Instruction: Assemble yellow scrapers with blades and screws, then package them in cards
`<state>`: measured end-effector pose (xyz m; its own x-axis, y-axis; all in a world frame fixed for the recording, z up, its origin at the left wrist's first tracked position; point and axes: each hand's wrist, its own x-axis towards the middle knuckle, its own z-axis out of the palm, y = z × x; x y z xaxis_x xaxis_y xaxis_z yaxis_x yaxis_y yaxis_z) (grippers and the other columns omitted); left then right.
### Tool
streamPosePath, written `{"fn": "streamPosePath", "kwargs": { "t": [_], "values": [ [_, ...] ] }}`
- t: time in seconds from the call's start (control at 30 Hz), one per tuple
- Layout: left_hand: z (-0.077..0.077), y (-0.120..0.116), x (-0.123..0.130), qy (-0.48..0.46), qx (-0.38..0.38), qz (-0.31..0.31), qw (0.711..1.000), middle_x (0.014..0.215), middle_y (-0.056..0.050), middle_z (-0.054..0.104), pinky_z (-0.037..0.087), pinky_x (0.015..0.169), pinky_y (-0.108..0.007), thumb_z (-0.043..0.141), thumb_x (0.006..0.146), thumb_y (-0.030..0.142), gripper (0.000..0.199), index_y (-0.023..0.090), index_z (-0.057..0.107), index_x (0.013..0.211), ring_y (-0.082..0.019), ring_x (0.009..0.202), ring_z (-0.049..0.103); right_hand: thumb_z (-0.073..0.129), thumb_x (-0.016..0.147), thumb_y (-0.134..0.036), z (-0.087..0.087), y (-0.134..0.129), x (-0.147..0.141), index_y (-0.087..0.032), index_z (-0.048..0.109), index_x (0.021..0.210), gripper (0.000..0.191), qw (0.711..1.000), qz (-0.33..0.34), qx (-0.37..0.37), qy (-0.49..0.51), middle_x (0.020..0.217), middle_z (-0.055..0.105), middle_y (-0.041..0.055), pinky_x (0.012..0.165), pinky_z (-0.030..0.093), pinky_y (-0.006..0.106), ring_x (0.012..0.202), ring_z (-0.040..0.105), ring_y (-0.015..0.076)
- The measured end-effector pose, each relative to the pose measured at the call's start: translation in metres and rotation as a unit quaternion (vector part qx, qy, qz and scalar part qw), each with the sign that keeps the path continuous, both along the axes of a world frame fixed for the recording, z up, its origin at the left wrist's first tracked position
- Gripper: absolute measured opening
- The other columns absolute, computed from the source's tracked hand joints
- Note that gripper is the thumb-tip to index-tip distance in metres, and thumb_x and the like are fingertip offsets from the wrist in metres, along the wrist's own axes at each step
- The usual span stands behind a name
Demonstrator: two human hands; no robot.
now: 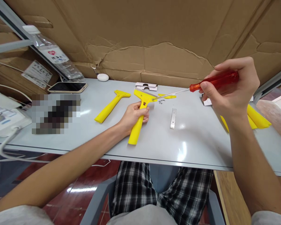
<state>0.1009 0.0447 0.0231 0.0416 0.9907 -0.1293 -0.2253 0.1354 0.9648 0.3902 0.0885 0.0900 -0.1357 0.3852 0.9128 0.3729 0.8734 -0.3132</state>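
Observation:
My left hand [135, 116] is wrapped round the handle of a yellow scraper [137, 129], its wide head pointing away from me. In my right hand [236, 86] is a screwdriver [214, 82] with a clear red handle. Its long shaft slants down to the left, and the tip meets the right side of the scraper's head. Small dark screws [161, 101] lie just beyond, near a loose yellow piece [170, 96]. A flat metal plate [173, 118] rests to the right of the held scraper. Another yellow scraper [111, 107] lies to its left.
More yellow handles [257, 118] lie at the right, partly behind my right arm. A folded card packet [147, 86] is by the cardboard [168, 59] at the back. Left are a phone [67, 87], a plastic bottle [53, 54] and a white cable [8, 140].

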Motion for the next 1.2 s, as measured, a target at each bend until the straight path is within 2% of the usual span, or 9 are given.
{"fn": "streamPosePath", "kwargs": {
  "t": [0.1, 0.27, 0.33, 0.5, 0.7, 0.77, 0.93, 1.1, 1.2],
  "values": [
    [0.0, 0.0, 0.0, 0.0, 0.002, -0.002, 1.0, 0.063, 0.003, 0.052, 0.034, 0.046, -0.023, 0.072, 0.056, 0.011, 0.024, 0.018, 0.054, 0.072, -0.007, 0.05, 0.043, 0.085, 0.086, -0.046, -0.002, 0.005, 0.001, -0.037, 0.066, 0.116, 0.036, 1.0, -0.004, 0.031, -0.001, 0.088, 0.066, -0.0023, 0.047, 0.058, 0.034, 0.063, 0.068, 0.0179],
    [0.0, 0.0, 0.001, -0.004, 0.004, -0.002, 1.0, 0.064, 0.003, 0.053, 0.034, 0.046, -0.023, 0.073, 0.055, 0.012, 0.025, 0.018, 0.055, 0.072, -0.007, 0.05, 0.044, 0.081, 0.086, -0.055, 0.001, -0.001, -0.001, -0.039, 0.064, 0.119, 0.04, 1.0, -0.008, 0.017, -0.004, 0.117, 0.064, 0.0051, 0.062, 0.068, 0.046, 0.097, 0.075, 0.0301],
    [0.0, 0.0, 0.0, -0.005, 0.004, -0.003, 1.0, 0.066, 0.002, 0.054, 0.035, 0.046, -0.023, 0.073, 0.055, 0.011, 0.025, 0.018, 0.055, 0.072, -0.007, 0.05, 0.044, 0.081, 0.086, -0.054, 0.003, -0.005, -0.002, -0.04, 0.062, 0.122, 0.043, 1.0, -0.008, 0.008, -0.01, 0.119, 0.063, 0.0058, 0.061, 0.069, 0.047, 0.1, 0.074, 0.0319],
    [-0.001, 0.0, 0.0, -0.002, 0.005, -0.003, 1.0, 0.067, 0.002, 0.053, 0.035, 0.046, -0.023, 0.073, 0.057, 0.012, 0.025, 0.018, 0.055, 0.073, -0.006, 0.05, 0.044, 0.082, 0.088, -0.048, 0.001, -0.007, -0.004, -0.04, 0.06, 0.124, 0.043, 1.0, 0.006, -0.024, -0.012, 0.11, 0.066, 0.0028, 0.052, 0.066, 0.042, 0.089, 0.075, 0.0275],
    [0.0, 0.001, 0.0, 0.0, 0.002, -0.003, 1.0, 0.066, 0.002, 0.053, 0.034, 0.046, -0.023, 0.072, 0.056, 0.011, 0.025, 0.018, 0.054, 0.072, -0.007, 0.05, 0.044, 0.089, 0.085, -0.039, -0.001, 0.003, -0.005, -0.032, 0.062, 0.118, 0.044, 0.999, 0.028, 0.024, 0.004, 0.089, 0.068, -0.0039, 0.04, 0.055, 0.027, 0.06, 0.069, 0.015],
    [0.0, 0.0, 0.001, 0.0, 0.002, -0.003, 1.0, 0.064, 0.002, 0.053, 0.034, 0.047, -0.023, 0.072, 0.056, 0.011, 0.025, 0.018, 0.055, 0.072, -0.007, 0.05, 0.044, 0.087, 0.086, -0.04, 0.0, 0.005, -0.004, -0.032, 0.063, 0.118, 0.041, 0.999, 0.021, 0.042, 0.001, 0.085, 0.066, -0.0041, 0.043, 0.057, 0.027, 0.063, 0.07, 0.0154],
    [0.002, -0.001, 0.001, -0.004, -0.001, -0.005, 1.0, 0.061, 0.003, 0.051, 0.033, 0.047, -0.023, 0.073, 0.055, 0.012, 0.025, 0.018, 0.057, 0.073, -0.007, 0.05, 0.043, 0.084, 0.085, -0.052, 0.004, 0.003, -0.005, -0.032, 0.066, 0.122, 0.045, 0.996, 0.047, 0.071, 0.003, 0.117, 0.064, 0.0052, 0.053, 0.064, 0.033, 0.095, 0.074, 0.0242],
    [-0.001, 0.001, 0.0, -0.013, 0.0, -0.005, 1.0, 0.06, 0.004, 0.048, 0.034, 0.047, -0.023, 0.075, 0.054, 0.012, 0.028, 0.019, 0.056, 0.073, -0.008, 0.05, 0.043, 0.085, 0.085, -0.043, 0.003, 0.003, -0.006, -0.034, 0.065, 0.124, 0.044, 0.997, 0.045, 0.064, -0.006, 0.115, 0.064, 0.0032, 0.046, 0.061, 0.031, 0.086, 0.074, 0.0208],
    [-0.003, 0.003, -0.001, -0.02, 0.003, -0.005, 1.0, 0.063, 0.003, 0.051, 0.035, 0.047, -0.023, 0.076, 0.053, 0.012, 0.029, 0.018, 0.057, 0.074, -0.008, 0.051, 0.043, 0.088, 0.081, -0.032, 0.0, 0.005, -0.006, -0.032, 0.067, 0.122, 0.046, 0.997, 0.036, 0.064, 0.008, 0.103, 0.065, 0.0002, 0.042, 0.059, 0.029, 0.073, 0.073, 0.0173]
  ]
}}
